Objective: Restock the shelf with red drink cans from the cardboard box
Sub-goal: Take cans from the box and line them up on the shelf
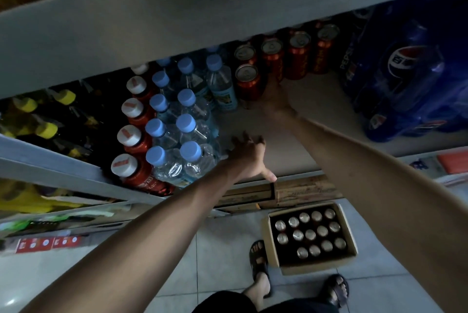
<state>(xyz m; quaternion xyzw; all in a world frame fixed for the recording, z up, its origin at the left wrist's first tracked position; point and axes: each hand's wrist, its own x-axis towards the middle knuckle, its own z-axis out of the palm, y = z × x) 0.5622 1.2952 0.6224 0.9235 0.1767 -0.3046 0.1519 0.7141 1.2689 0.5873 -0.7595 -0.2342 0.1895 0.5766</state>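
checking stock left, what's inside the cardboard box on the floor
The cardboard box holds upright cans, silver tops showing in three rows, with a gap at one corner. Their sides and the box floor are hidden.

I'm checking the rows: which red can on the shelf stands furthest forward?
The can beside the water bottles, just left of the right hand; the other cans all stand behind it.
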